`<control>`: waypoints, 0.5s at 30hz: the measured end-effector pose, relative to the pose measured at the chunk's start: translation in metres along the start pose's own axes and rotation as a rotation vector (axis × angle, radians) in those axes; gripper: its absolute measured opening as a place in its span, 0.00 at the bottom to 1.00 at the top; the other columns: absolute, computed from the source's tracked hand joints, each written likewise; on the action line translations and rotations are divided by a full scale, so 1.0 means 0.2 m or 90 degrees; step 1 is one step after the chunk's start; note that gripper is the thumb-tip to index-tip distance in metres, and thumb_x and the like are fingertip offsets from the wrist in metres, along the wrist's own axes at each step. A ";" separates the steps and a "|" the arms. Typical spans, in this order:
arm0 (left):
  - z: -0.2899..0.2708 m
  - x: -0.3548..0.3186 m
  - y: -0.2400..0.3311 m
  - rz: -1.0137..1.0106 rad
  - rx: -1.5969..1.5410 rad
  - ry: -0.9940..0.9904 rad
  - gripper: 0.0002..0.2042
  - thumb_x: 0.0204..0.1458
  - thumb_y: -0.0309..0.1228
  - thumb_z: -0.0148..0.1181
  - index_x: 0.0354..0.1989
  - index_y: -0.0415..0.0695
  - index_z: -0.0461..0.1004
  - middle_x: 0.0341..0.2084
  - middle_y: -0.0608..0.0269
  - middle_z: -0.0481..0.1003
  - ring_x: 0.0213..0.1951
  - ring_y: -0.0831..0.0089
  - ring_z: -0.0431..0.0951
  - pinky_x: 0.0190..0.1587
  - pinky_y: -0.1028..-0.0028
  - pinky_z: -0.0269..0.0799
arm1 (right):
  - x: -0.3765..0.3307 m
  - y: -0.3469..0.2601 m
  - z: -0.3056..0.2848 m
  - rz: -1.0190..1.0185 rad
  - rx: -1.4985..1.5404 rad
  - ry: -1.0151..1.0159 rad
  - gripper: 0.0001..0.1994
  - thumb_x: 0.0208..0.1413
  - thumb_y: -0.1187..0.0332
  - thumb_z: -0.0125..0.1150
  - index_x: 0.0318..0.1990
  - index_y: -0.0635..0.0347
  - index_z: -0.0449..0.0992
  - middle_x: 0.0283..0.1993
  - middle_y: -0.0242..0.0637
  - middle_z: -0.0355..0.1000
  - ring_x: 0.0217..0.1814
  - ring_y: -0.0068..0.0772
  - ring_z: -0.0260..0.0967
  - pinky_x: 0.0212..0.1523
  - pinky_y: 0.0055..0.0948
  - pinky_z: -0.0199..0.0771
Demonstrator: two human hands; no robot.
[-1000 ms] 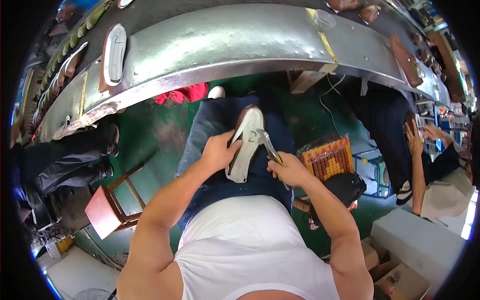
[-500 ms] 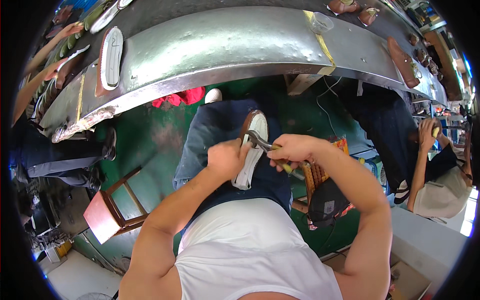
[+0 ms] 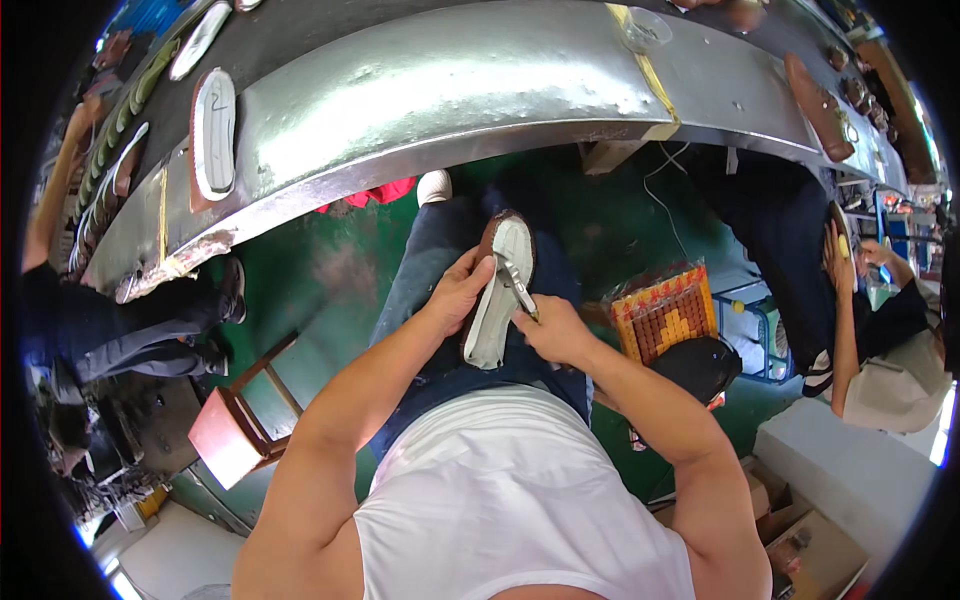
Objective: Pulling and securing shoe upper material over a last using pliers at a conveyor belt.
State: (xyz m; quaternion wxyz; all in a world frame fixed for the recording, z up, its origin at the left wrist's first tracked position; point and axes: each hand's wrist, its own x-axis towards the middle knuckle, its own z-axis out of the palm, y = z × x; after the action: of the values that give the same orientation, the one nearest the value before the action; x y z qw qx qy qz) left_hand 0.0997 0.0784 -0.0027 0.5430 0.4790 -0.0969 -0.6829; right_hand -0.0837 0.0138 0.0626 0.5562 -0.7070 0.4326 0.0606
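Note:
A brown shoe upper (image 3: 486, 325) with a pale underside lies sole-up on my lap, its rounded end pointing at the bench. My left hand (image 3: 462, 288) grips its left edge, thumb near the pliers' head and fingers on the side. In my right hand (image 3: 557, 330) is a pair of metal pliers (image 3: 516, 284), the fist wrapped around the handles. Their head rests over the middle of the pale underside, close to my left thumb. My palm hides most of the handles, and I cannot tell whether the jaws pinch any material.
Ahead runs a metal-topped bench (image 3: 420, 80) bearing a sole-up shoe (image 3: 213, 135), a clear plastic cup (image 3: 648, 30) and a brown shoe (image 3: 818, 108). A wooden stool (image 3: 228, 438) stands left; a beaded seat mat (image 3: 660, 315) and black bag (image 3: 698, 370) are right. Other people work on both sides.
My right hand has come lower and nearer my body, turning the pliers to slant across the shoe. The left hand has shifted from a closed pinch near the pliers to the shoe's left edge.

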 end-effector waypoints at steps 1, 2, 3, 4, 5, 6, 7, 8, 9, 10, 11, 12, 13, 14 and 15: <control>0.01 0.01 0.00 -0.007 0.003 -0.003 0.28 0.60 0.42 0.59 0.66 0.45 0.61 0.52 0.63 0.73 0.52 0.74 0.73 0.55 0.69 0.71 | 0.04 0.04 0.06 0.002 0.063 0.020 0.15 0.59 0.61 0.57 0.32 0.67 0.75 0.29 0.52 0.76 0.34 0.55 0.75 0.37 0.44 0.73; 0.02 0.02 0.00 -0.003 0.006 0.000 0.28 0.60 0.42 0.60 0.66 0.45 0.62 0.52 0.63 0.73 0.52 0.74 0.73 0.55 0.69 0.71 | 0.05 0.10 0.07 0.007 0.067 0.023 0.15 0.59 0.61 0.57 0.32 0.67 0.75 0.29 0.52 0.76 0.34 0.55 0.75 0.37 0.44 0.73; 0.04 0.00 0.01 0.003 0.010 0.010 0.27 0.60 0.41 0.61 0.65 0.45 0.63 0.51 0.63 0.73 0.51 0.74 0.74 0.55 0.70 0.71 | 0.04 0.12 0.06 0.035 0.173 -0.021 0.14 0.59 0.62 0.57 0.30 0.66 0.75 0.27 0.47 0.75 0.31 0.45 0.76 0.33 0.40 0.72; 0.04 -0.01 0.02 -0.002 0.011 0.012 0.27 0.60 0.41 0.61 0.65 0.45 0.63 0.51 0.63 0.73 0.51 0.74 0.74 0.55 0.70 0.71 | 0.03 0.14 0.05 0.063 0.278 -0.066 0.13 0.60 0.63 0.58 0.29 0.64 0.75 0.25 0.41 0.75 0.27 0.36 0.76 0.30 0.36 0.72; 0.04 -0.01 0.04 -0.015 0.015 0.009 0.27 0.59 0.40 0.61 0.64 0.44 0.64 0.51 0.64 0.74 0.51 0.74 0.74 0.55 0.70 0.71 | 0.02 0.16 0.03 0.050 0.352 -0.115 0.11 0.61 0.63 0.60 0.32 0.62 0.75 0.25 0.32 0.73 0.26 0.24 0.73 0.22 0.24 0.67; 0.06 -0.01 0.05 -0.028 0.019 0.005 0.27 0.58 0.40 0.62 0.63 0.44 0.64 0.50 0.64 0.75 0.50 0.74 0.75 0.54 0.70 0.71 | 0.02 0.18 -0.01 0.054 0.353 -0.117 0.11 0.61 0.63 0.60 0.32 0.62 0.75 0.25 0.32 0.73 0.26 0.24 0.73 0.22 0.24 0.67; 0.08 -0.01 0.06 -0.017 0.017 0.013 0.25 0.58 0.37 0.62 0.62 0.43 0.66 0.48 0.63 0.76 0.48 0.74 0.75 0.54 0.70 0.71 | 0.03 0.20 -0.07 0.120 0.504 -0.233 0.11 0.61 0.62 0.61 0.35 0.63 0.75 0.27 0.33 0.72 0.27 0.25 0.73 0.19 0.21 0.64; 0.09 -0.01 0.06 -0.018 0.014 0.014 0.25 0.58 0.37 0.62 0.62 0.43 0.66 0.48 0.63 0.76 0.48 0.74 0.75 0.54 0.70 0.71 | 0.03 0.23 -0.14 0.187 0.652 -0.349 0.13 0.61 0.61 0.62 0.39 0.65 0.74 0.28 0.33 0.72 0.28 0.27 0.72 0.17 0.18 0.62; 0.11 0.00 0.05 -0.026 0.052 0.020 0.24 0.58 0.37 0.62 0.61 0.42 0.66 0.48 0.62 0.76 0.48 0.74 0.76 0.53 0.71 0.71 | 0.06 0.33 -0.18 0.191 0.703 -0.431 0.16 0.60 0.62 0.62 0.45 0.67 0.73 0.32 0.35 0.72 0.30 0.30 0.74 0.14 0.15 0.62; 0.11 0.01 0.06 -0.030 0.088 0.032 0.23 0.58 0.36 0.62 0.60 0.42 0.67 0.48 0.61 0.76 0.47 0.73 0.76 0.52 0.71 0.72 | 0.08 0.32 -0.24 0.171 0.676 -0.477 0.15 0.61 0.63 0.60 0.45 0.68 0.73 0.32 0.36 0.72 0.32 0.29 0.74 0.17 0.16 0.68; 0.13 0.01 0.06 -0.027 0.083 0.034 0.23 0.58 0.36 0.62 0.60 0.42 0.67 0.48 0.61 0.76 0.47 0.73 0.76 0.52 0.71 0.72 | 0.08 0.30 -0.31 0.176 0.555 -0.448 0.15 0.62 0.63 0.59 0.45 0.68 0.73 0.32 0.37 0.72 0.31 0.28 0.74 0.18 0.18 0.71; 0.14 0.01 0.06 -0.022 0.129 0.063 0.23 0.57 0.36 0.62 0.59 0.41 0.67 0.47 0.60 0.76 0.47 0.72 0.76 0.51 0.71 0.72 | 0.05 0.21 -0.39 0.180 0.432 -0.420 0.15 0.62 0.63 0.58 0.46 0.68 0.72 0.32 0.37 0.72 0.31 0.28 0.74 0.19 0.19 0.73; 0.15 0.02 0.06 -0.014 0.175 0.094 0.23 0.56 0.36 0.62 0.59 0.41 0.68 0.46 0.59 0.76 0.46 0.72 0.76 0.50 0.70 0.72 | 0.04 0.17 -0.45 0.180 0.422 -0.426 0.15 0.62 0.63 0.58 0.46 0.68 0.72 0.32 0.37 0.72 0.31 0.28 0.74 0.19 0.19 0.73; 0.16 0.02 0.06 -0.008 0.168 0.101 0.23 0.56 0.36 0.62 0.59 0.41 0.68 0.46 0.59 0.76 0.46 0.72 0.76 0.50 0.70 0.72 | 0.02 0.15 -0.51 0.178 0.334 -0.401 0.15 0.64 0.61 0.55 0.46 0.68 0.72 0.32 0.36 0.72 0.30 0.27 0.74 0.21 0.21 0.73; 0.17 0.03 0.07 -0.019 0.196 0.114 0.24 0.55 0.36 0.63 0.58 0.40 0.68 0.45 0.57 0.76 0.46 0.70 0.76 0.49 0.69 0.72 | 0.02 0.14 -0.54 0.175 0.249 -0.372 0.16 0.66 0.60 0.53 0.46 0.68 0.72 0.32 0.36 0.73 0.29 0.27 0.73 0.23 0.23 0.74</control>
State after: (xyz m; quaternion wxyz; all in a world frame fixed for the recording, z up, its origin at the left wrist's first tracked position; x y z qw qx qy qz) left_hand 0.0834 0.0559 0.0208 0.4595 0.6166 -0.1440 -0.6228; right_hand -0.1427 -0.0784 0.0804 0.7673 -0.4756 0.3499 0.2502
